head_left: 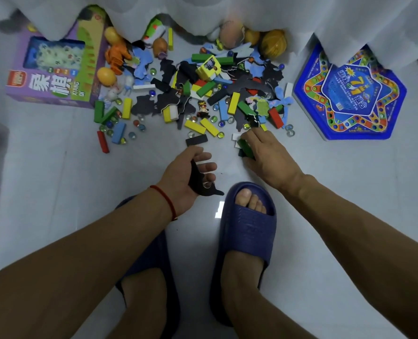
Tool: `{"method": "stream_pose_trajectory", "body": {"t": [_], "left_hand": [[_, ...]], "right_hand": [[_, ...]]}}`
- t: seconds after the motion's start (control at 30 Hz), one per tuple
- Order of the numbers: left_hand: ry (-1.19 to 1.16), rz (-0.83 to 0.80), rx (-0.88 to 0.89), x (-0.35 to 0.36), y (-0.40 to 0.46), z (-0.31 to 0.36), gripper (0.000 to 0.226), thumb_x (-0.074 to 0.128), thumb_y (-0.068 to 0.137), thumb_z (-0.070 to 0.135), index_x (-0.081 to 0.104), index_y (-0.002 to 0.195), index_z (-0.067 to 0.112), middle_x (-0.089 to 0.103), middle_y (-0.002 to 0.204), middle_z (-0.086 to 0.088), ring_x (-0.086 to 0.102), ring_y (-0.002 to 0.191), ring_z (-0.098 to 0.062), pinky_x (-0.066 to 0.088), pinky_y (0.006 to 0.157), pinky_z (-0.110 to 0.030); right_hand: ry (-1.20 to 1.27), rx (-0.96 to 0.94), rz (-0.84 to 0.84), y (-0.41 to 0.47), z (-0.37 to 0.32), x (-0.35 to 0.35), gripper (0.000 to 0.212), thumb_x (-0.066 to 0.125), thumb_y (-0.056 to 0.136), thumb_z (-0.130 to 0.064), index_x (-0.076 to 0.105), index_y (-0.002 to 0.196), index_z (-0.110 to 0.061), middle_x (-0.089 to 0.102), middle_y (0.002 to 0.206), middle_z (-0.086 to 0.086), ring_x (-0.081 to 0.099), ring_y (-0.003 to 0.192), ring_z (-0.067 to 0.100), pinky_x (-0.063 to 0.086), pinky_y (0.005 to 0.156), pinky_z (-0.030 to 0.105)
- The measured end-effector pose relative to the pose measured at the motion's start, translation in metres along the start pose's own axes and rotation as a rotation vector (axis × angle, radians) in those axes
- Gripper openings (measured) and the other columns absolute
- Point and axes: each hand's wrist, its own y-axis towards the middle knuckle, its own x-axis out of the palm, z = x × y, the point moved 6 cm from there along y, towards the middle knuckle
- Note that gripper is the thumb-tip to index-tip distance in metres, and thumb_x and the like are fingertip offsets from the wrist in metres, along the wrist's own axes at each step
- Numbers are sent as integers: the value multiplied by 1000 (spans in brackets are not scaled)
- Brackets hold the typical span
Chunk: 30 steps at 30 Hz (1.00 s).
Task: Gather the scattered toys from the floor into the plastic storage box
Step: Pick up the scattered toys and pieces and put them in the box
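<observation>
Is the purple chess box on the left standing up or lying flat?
Lying flat. The purple chess box rests on the floor with its printed front and clear window facing up, beside the toy pile.

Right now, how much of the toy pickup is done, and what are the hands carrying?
Little looks done: the pile of blocks, marbles and foam pieces covers the floor by the curtain. In hand: the left hand holds a black foam piece; the right hand grips a green block. The storage box can't be clearly made out; a blurred object sits at the left edge. Nearly all toys remain.
</observation>
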Motion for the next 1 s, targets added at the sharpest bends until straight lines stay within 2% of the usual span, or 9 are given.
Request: {"method": "stream_pose_trajectory", "body": {"t": [0.13,0.2,0.3,0.5,0.67,0.73,0.83,0.93,1.0], "left_hand": [[-23,8,10,-3,-2,1,25,55,93,30,61,101,7,64,76,-10,55,59,-20,48,68,-31],[-31,7,17,-5,-1,3,27,54,94,30,61,103,6,64,77,-11,55,59,-20,49,67,-30],[-39,16,24,-9,1,2,27,54,94,30,61,104,6,64,78,-11,55,59,-20,49,67,-30],[-34,6,21,-8,2,0,24,54,94,30,61,100,7,64,77,-11,55,60,-20,50,67,-30],[-76,-16,-25,-3,5,-5,29,46,98,31,57,104,5,60,81,-14,55,64,-23,51,75,-36],[-111,-4,-46,-3,8,-8,34,41,100,32,55,107,1,65,90,-21,57,70,-27,53,83,-41],[-129,-63,-79,3,11,-9,50,31,103,41,59,124,4,67,117,-21,64,99,-31,55,88,-47],[-165,-177,-124,16,7,-7,49,40,100,49,61,124,12,68,110,-13,64,103,-26,51,93,-42],[-147,-235,-107,22,5,-7,37,49,98,39,62,119,12,67,105,-12,64,101,-26,49,96,-44]], "right_hand": [[91,118,-27,0,1,5,48,72,78,-24,50,119,-13,47,120,8,50,98,24,52,80,39],[160,188,-67,1,3,10,59,76,76,-29,46,123,-11,42,122,8,49,97,23,49,78,34],[184,201,-101,3,1,14,70,79,75,-30,44,131,-6,40,126,11,49,103,24,46,83,30],[57,208,-126,9,-7,12,68,80,72,-39,47,122,-7,47,120,12,51,101,25,50,83,35],[293,365,-98,7,-12,1,63,82,69,-42,47,114,-14,49,110,4,53,91,20,49,75,33],[435,357,-58,6,-27,-11,57,79,68,-41,49,109,-16,53,104,2,56,86,19,50,70,32],[523,329,-195,3,-64,-18,56,79,68,-43,51,109,-19,56,103,0,57,85,14,52,68,30],[302,176,-265,0,-93,-17,50,75,77,-45,52,112,-18,52,102,1,53,86,15,48,69,29],[214,80,-255,1,-96,-22,48,68,82,-54,57,111,-17,52,100,1,53,86,16,47,71,30]]}}
